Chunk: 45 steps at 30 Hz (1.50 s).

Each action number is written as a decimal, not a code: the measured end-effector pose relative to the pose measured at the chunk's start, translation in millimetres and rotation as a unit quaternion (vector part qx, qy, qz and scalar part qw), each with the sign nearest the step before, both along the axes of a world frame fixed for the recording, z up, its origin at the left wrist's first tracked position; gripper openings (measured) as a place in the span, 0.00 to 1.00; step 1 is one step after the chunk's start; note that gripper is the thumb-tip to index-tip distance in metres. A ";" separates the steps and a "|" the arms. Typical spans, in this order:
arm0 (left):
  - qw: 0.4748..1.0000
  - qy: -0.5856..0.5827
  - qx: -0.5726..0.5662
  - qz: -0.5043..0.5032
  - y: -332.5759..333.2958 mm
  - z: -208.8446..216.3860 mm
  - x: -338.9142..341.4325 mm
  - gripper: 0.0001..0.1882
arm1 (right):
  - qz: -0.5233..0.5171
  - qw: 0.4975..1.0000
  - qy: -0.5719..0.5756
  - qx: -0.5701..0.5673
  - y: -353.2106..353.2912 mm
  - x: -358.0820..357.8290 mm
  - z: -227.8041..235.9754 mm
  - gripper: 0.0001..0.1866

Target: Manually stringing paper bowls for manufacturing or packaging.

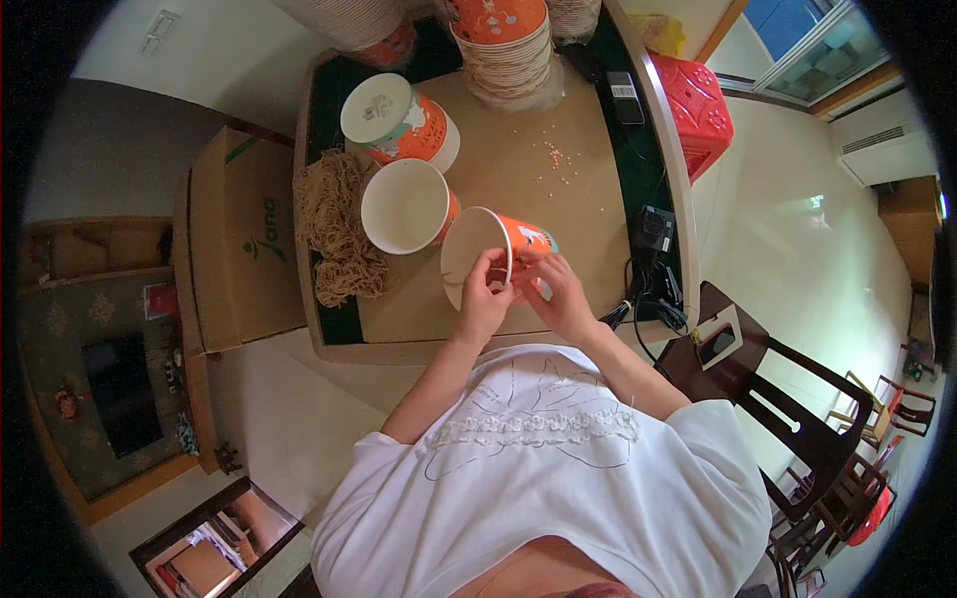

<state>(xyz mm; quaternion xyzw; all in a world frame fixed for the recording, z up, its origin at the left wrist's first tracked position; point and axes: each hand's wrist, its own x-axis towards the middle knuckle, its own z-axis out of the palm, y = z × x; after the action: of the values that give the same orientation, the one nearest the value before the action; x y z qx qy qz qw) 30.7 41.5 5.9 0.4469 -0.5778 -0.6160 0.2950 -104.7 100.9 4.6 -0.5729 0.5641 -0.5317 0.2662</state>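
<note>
A white paper tub (469,234) with an orange printed outside lies tilted before me, its mouth toward the left. My left hand (484,299) pinches its near rim, with fingers at the inside. My right hand (560,299) is closed at the same rim from the outer side, its fingertips close to the left ones. Anything small between the fingertips is hidden. A thin brown strand shows inside the tub near my left hand. Just left stands another open paper tub (404,207). Beside it lies a bundle of brown twine (334,204).
Upside-down tubs (379,108) and tall tub stacks (508,60) stand at the back. Small pale and red bits (558,157) lie scattered on the brown board (588,120). At right are a black device (653,229) with cables, a red stool (693,110) and a dark chair (788,389). A cardboard box (239,239) stands left.
</note>
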 end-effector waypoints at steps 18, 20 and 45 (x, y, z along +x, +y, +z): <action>0.995 -0.065 -0.044 -0.059 6.5 2.7 -4.1 0.26 | -0.043 0.984 -0.058 0.160 -14.0 -14.0 5.0 0.08; 0.995 -0.072 -0.041 -0.058 7.0 2.6 -4.1 0.26 | -0.049 0.986 -0.055 0.149 -13.4 -12.6 1.0 0.09; 0.986 -0.127 -0.105 -0.018 2.1 -47.2 -1.9 0.04 | 0.010 0.953 -0.100 0.284 13.3 -4.2 -8.0 0.11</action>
<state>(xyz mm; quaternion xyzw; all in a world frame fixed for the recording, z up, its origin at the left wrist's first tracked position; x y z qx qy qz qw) 28.8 43.6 -41.3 0.4775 -0.6801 -0.4955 0.2529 -108.9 114.2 -3.4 -0.4230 0.6570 -0.4011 0.4781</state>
